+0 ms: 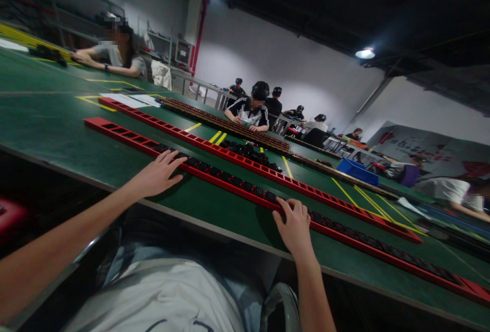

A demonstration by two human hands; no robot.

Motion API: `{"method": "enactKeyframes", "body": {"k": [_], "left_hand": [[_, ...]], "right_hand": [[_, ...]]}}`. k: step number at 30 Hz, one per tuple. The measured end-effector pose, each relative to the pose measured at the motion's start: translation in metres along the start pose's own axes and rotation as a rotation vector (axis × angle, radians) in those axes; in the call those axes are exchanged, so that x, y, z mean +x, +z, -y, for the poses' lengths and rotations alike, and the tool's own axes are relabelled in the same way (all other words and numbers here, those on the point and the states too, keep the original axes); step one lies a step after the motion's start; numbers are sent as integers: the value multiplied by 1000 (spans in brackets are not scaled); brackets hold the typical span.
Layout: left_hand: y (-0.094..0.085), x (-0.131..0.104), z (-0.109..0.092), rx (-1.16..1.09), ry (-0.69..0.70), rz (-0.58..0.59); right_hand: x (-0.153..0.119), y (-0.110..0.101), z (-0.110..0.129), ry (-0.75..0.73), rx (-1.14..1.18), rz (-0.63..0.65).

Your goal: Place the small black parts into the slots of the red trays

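A long red slotted rail (229,190) runs slantwise across the table before me. Black square parts (248,187) fill many of its slots, while several slots near its left end are vacant. My left hand (158,172) lies over the left part of this rail, fingers spread and their tips touching the black parts. Further along, my right hand (295,219) rests on the rail with bent fingers and the thumb held apart at the near edge. Nothing is visibly gripped in either hand; the spots under the fingertips are hidden.
Behind lies a second red rail (184,134) with bare slots, and beyond it a pile of black parts (248,153). Brown strips (225,123) and a blue bin (358,171) are further back. Across the green table (49,112) sits a person (250,107); another person (118,51) is at left.
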State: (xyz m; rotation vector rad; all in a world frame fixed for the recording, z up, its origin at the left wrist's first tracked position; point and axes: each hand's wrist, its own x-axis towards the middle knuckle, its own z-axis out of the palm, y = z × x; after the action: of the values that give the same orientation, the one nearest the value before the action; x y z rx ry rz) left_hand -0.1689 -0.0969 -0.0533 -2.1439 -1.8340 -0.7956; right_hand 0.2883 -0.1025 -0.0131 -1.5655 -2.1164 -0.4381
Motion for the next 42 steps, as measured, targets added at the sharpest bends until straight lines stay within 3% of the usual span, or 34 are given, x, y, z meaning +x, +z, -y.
{"method": "enactKeyframes", "body": {"k": [10,13,18,24,28,42], "left_hand": [[-10,3,-4,43,-52,72],[-26,8,13,100,-87,82],[-47,8,51,268,-264,86],[-39,0,60,253,-252,86],[-34,5,63,231,-326,111],[-43,8,64,229,-420,151]], "right_hand": [[0,1,-2,-22,18,-15],[0,0,0,-22,13,-13],[0,-2,2,-17,6,-2],[0,-2,2,-17,27,7],[1,0,1,-58,71,-16],[1,-1,-2,-136,121,-76]]}}
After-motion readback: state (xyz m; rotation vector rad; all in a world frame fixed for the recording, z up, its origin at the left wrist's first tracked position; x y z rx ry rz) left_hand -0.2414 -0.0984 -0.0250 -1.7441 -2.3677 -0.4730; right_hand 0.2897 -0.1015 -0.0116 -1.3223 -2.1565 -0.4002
